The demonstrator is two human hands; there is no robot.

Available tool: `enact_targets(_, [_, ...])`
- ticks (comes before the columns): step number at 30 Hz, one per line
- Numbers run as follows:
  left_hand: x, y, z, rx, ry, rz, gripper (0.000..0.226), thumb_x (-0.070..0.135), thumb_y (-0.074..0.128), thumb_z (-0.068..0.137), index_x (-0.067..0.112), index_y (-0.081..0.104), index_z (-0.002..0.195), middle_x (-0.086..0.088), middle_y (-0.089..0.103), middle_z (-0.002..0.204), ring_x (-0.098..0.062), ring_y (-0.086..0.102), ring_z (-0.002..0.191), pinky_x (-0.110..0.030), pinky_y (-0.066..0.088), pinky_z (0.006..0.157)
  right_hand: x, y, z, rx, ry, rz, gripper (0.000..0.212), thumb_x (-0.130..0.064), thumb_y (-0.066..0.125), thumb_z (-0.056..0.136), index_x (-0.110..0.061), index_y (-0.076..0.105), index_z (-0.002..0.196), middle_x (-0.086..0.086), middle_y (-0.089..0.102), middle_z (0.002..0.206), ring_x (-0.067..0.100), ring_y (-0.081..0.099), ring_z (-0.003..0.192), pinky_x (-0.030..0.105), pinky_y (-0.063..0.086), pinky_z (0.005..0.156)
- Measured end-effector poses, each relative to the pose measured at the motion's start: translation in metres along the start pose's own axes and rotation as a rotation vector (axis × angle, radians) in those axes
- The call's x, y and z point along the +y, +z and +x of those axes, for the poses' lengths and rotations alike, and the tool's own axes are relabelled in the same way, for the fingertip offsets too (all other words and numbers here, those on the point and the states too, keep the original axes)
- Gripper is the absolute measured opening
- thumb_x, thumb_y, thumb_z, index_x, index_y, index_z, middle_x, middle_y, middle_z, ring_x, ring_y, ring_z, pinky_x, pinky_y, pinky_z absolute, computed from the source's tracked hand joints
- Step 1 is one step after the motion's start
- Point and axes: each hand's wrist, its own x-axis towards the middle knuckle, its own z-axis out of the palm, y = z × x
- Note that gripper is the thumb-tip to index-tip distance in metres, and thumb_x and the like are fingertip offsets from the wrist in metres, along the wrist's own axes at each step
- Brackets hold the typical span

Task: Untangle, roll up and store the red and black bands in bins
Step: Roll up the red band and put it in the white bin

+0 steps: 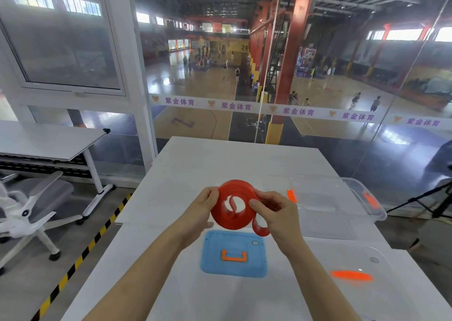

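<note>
The red band (226, 219) is coiled into a loose round roll held up above the white table (186, 174). My left hand (204, 207) grips the roll's left edge. On the right side my right hand (274, 210) pinches it, and a short loop of band hangs below that hand. A clear plastic bin (342, 210) with orange latches stands open to the right. No black band is in view.
A blue lid (233, 254) with an orange handle lies flat under my hands. A clear lid (359, 267) with an orange handle lies at the near right. A glass wall bounds the table's far edge. A grey chair (31, 208) and another table stand to the left.
</note>
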Motion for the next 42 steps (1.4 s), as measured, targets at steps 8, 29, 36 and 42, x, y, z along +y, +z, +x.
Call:
enact_targets(8, [0.002, -0.002, 0.010, -0.180, 0.109, 0.535, 0.036, 0.042, 0.038, 0.111, 0.030, 0.045, 0.144, 0.004, 0.063, 0.130, -0.013, 0.061, 0.117, -0.028, 0.049, 0.099, -0.005, 0.007, 0.012, -0.256, 0.037, -0.173, 0.020, -0.005, 0.090, 0.081, -0.011, 0.078, 0.095, 0.002, 0.083, 0.092, 0.019, 0.081, 0.088, 0.027, 0.065, 0.080])
enact_targets(29, [-0.057, -0.042, 0.057, 0.140, -0.019, -0.297, 0.045, 0.037, 0.036, 0.113, 0.006, 0.064, 0.126, -0.026, 0.068, 0.123, -0.026, 0.069, 0.105, -0.048, 0.058, 0.100, 0.052, 0.077, -0.010, 0.176, 0.086, 0.047, 0.011, -0.007, 0.076, 0.095, -0.014, 0.077, 0.105, -0.011, 0.081, 0.115, 0.006, 0.075, 0.109, 0.016, 0.059, 0.089])
enact_targets(36, [-0.079, -0.034, 0.105, 0.187, -0.135, -0.379, 0.049, 0.038, 0.038, 0.112, -0.003, 0.060, 0.127, -0.015, 0.063, 0.098, -0.023, 0.064, 0.089, -0.041, 0.058, 0.083, 0.093, 0.070, 0.018, 0.157, 0.068, -0.254, 0.026, -0.014, 0.089, 0.083, -0.026, 0.075, 0.100, -0.011, 0.065, 0.120, 0.008, 0.068, 0.109, 0.017, 0.052, 0.091])
enact_targets(42, [-0.103, -0.021, 0.160, 0.241, -0.245, -0.399, 0.050, 0.040, 0.038, 0.112, -0.005, 0.057, 0.127, -0.014, 0.061, 0.096, -0.025, 0.061, 0.088, -0.040, 0.054, 0.082, 0.123, 0.063, 0.070, 0.104, 0.234, -0.272, 0.041, -0.026, 0.094, 0.079, -0.033, 0.069, 0.111, -0.017, 0.069, 0.116, 0.000, 0.073, 0.097, 0.021, 0.060, 0.079])
